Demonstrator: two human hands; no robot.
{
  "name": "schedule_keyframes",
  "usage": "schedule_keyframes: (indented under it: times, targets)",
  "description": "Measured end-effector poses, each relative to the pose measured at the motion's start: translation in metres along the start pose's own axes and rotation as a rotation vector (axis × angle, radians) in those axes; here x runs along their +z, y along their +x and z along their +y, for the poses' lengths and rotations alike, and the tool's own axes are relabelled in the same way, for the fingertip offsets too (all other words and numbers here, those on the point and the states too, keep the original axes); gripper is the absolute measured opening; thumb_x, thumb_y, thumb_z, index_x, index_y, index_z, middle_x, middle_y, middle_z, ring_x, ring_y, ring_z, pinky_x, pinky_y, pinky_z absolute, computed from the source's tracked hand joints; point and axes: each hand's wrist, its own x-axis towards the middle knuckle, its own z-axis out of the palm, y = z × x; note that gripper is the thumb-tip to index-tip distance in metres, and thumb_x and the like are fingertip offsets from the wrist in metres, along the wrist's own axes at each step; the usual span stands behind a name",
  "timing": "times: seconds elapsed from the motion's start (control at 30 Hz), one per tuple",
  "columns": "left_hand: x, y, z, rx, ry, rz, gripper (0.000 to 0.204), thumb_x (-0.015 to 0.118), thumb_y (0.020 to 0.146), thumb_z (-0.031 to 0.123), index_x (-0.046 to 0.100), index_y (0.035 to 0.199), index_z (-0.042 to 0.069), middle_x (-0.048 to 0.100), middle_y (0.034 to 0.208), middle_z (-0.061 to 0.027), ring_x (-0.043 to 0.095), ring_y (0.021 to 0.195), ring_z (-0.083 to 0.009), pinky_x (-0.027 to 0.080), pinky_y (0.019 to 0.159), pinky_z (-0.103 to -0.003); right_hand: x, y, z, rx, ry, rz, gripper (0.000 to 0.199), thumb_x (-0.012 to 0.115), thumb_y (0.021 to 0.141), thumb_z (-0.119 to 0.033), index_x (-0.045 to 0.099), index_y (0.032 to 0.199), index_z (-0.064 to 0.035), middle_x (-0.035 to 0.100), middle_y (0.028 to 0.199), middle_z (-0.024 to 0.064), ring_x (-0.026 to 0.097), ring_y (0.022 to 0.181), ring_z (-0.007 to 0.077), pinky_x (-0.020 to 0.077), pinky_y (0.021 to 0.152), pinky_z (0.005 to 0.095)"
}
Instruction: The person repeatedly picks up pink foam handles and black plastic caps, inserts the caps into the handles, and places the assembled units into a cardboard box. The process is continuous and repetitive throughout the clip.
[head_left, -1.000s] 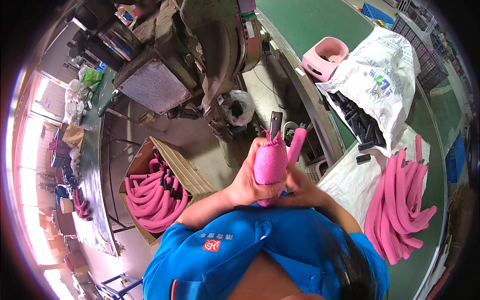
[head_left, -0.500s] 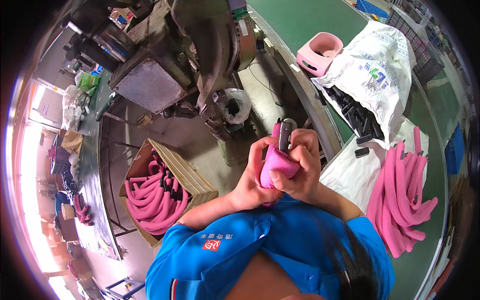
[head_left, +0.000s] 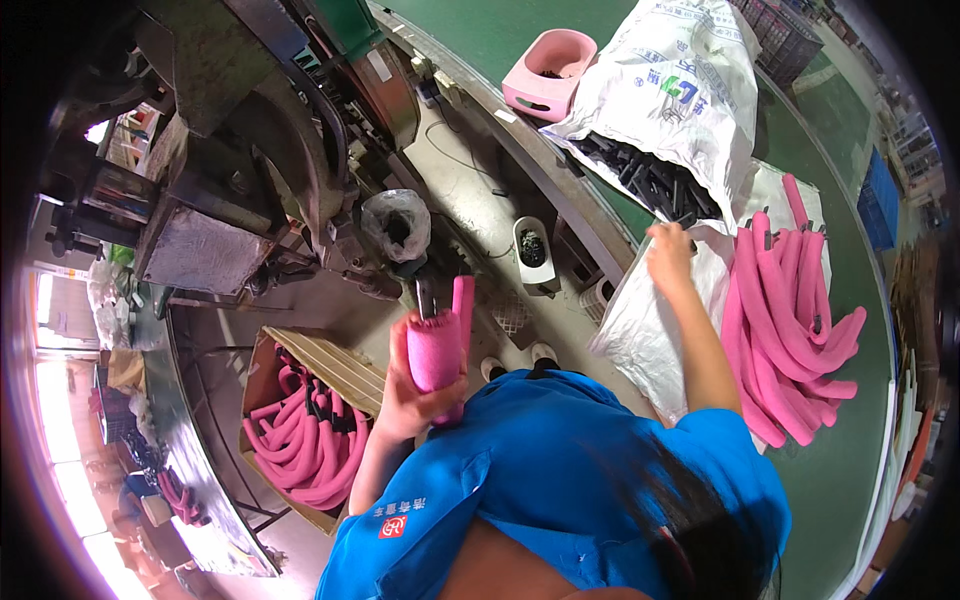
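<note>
The left hand (head_left: 402, 402) has its fingers curled around a thick pink sleeve (head_left: 433, 358), pressing on its sides, with the thumb across its lower part. A dark flat piece (head_left: 427, 298) sticks up from the sleeve's upper end, beyond those fingers, and a thinner pink tube (head_left: 463, 305) rises just to their right. The right hand (head_left: 672, 258) is stretched toward loose black pieces (head_left: 655, 180); its fingers are drawn together at the near edge of that pile, and I cannot tell whether they pinch one. Beyond them, the pieces fill the open mouth of a white sack (head_left: 690, 85) on the green worktop (head_left: 480, 35). A heap of pink tubes (head_left: 775, 290) lies to the right of these fingers. Left of the left hand's fingers, lower down, a cardboard box (head_left: 340, 365) holds more such tubes.
</note>
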Motion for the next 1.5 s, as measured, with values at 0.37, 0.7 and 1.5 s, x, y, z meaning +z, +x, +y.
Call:
schedule_keyframes:
  times: [0.37, 0.7, 1.5]
  targets:
    - [0.001, 0.001, -0.003, -0.019, 0.31, -0.15, 0.077, 0.073, 0.072, 0.008, 0.031, 0.136, 0.006, 0.047, 0.125, -0.0132, 0.045, 0.118, -0.0211, 0.037, 0.097, -0.032, -0.049, 0.019, -0.067, 0.071, 0.841, -0.193, 0.017, 0.06, 0.088, -0.021, 0.058, 0.082, -0.0048, 0.054, 0.071, 0.0048, 0.05, 0.06, 0.0148, 0.0419, 0.052, 0.0248]
    - [0.005, -0.002, 0.005, -0.023, 0.32, -0.144, 0.067, 0.073, 0.072, 0.012, 0.042, 0.131, 0.003, 0.047, 0.128, -0.0152, 0.028, 0.135, -0.0278, 0.027, 0.106, -0.036, -0.128, 0.009, -0.236, 0.149, 1.733, -0.418, 0.021, 0.058, 0.093, -0.024, 0.052, 0.081, -0.0074, 0.043, 0.062, -0.0058, 0.032, 0.045, 0.0002, 0.0254, 0.039, 0.017]
    - [-0.013, -0.023, -0.021, -0.109, 0.212, -0.229, 0.048, 0.074, 0.076, 0.02, 0.055, 0.116, 0.001, 0.063, 0.098, -0.0113, 0.058, 0.091, -0.0166, 0.045, 0.083, -0.031, -0.125, 0.017, -0.267, -0.429, 1.23, -0.823, 0.03, 0.049, 0.097, -0.027, 0.048, 0.077, -0.0048, 0.043, 0.063, -0.0029, 0.036, 0.057, 0.0044, 0.0319, 0.052, 0.0228]
